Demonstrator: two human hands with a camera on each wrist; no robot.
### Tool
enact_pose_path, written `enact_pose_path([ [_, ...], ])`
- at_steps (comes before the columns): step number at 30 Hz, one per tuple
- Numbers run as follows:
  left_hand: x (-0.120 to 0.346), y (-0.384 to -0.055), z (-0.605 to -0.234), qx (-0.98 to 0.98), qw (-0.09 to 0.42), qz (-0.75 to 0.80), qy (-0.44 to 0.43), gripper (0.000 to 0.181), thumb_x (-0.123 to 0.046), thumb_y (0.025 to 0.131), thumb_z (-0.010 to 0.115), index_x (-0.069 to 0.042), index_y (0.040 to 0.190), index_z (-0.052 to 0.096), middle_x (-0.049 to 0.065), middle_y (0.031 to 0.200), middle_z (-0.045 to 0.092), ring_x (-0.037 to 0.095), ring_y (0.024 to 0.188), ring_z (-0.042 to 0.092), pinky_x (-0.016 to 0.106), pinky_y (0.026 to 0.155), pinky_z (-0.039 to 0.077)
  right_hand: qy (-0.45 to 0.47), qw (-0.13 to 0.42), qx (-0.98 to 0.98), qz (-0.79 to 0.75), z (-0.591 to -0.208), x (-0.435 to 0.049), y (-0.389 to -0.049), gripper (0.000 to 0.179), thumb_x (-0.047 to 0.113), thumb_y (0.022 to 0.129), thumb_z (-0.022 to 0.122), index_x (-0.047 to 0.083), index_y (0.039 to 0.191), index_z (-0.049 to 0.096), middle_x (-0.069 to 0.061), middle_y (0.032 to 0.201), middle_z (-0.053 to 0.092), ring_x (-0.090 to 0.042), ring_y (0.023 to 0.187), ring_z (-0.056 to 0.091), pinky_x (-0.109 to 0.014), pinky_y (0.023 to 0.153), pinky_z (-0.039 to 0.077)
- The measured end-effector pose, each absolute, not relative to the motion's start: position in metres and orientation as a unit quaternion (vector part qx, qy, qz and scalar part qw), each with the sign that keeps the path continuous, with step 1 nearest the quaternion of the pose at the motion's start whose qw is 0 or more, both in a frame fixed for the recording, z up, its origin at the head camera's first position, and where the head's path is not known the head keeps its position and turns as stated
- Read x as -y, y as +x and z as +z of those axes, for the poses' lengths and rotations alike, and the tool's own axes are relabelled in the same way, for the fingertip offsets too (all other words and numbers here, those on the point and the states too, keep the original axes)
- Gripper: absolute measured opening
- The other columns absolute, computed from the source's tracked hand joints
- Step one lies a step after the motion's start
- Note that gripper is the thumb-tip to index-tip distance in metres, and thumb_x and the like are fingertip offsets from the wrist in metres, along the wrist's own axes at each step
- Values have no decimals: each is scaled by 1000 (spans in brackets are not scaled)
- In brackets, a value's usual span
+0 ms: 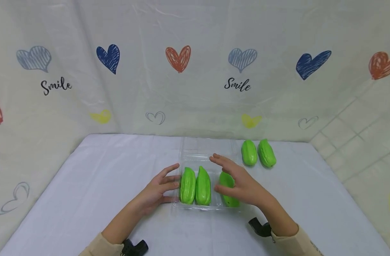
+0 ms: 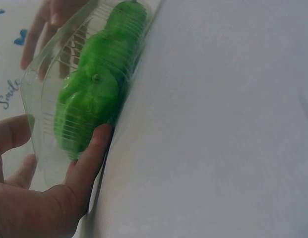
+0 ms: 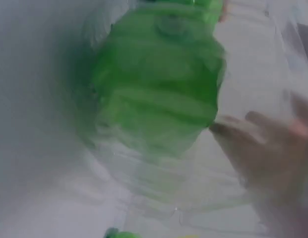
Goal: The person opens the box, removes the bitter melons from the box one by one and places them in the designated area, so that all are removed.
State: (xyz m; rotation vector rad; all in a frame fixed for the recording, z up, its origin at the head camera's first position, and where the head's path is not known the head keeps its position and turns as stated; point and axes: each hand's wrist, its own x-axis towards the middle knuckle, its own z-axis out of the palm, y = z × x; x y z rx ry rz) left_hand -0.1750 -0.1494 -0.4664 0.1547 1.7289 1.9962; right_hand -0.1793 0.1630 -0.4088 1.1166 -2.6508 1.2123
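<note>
A clear plastic clamshell box (image 1: 215, 205) lies with its lid (image 1: 211, 145) folded back. Two green, ridged, gourd-like vegetables (image 1: 187, 185) lie side by side in its left part. A third green gourd (image 1: 226, 179) lies in the right part, partly covered by my right hand (image 1: 246, 188). That hand hovers over the box's right side, fingers extended and thumb apart, nothing gripped. At the box's left wall is my left hand (image 1: 156, 192), fingers spread. In the left wrist view its thumb (image 2: 92, 153) lies along the box's lower edge. The right wrist view is blurred.
Two more green gourds (image 1: 249, 153) lie on the white tablecloth (image 1: 118, 170) to the right of the lid. Behind the table hangs a pale curtain (image 1: 207, 99) printed with hearts. Black wrist mounts (image 1: 260, 227) stick out below both forearms.
</note>
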Motion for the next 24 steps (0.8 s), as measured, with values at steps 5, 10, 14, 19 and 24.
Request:
enact_pose_path([
  [5,150,-174,-466,-635,245,731,53,69,-15,97,63,-29,156,29,19,155,35,38,136,44,49,90,56,363,3,855,371,-411,-154,-173,76,26,89,76,30,154,36,2,162,31,-22,149,29,-48,107,45],
  [10,149,-174,-465,-633,246,732,53,70,-15,97,63,-28,157,28,20,155,35,38,135,44,50,90,56,365,8,867,339,-414,-147,-170,78,23,86,77,24,154,39,3,162,30,-22,149,30,-53,107,44],
  [14,149,-174,-465,-632,248,732,54,71,-17,97,64,-27,157,27,20,155,35,38,135,45,50,91,56,363,17,876,317,-414,-144,-168,78,23,84,79,20,152,42,0,161,31,-25,148,32,-55,107,43],
  [19,150,-173,-466,-632,248,732,57,72,-18,97,65,-27,157,27,20,155,35,38,134,45,50,91,56,357,17,881,309,-415,-142,-166,77,24,83,80,22,151,44,-1,162,31,-27,146,35,-55,105,45],
  [24,150,-173,-466,-632,248,732,58,71,-18,97,64,-27,157,27,20,155,35,37,134,45,49,90,56,356,7,882,309,-418,-139,-164,77,24,83,81,27,151,44,-1,162,30,-28,144,38,-53,103,47],
])
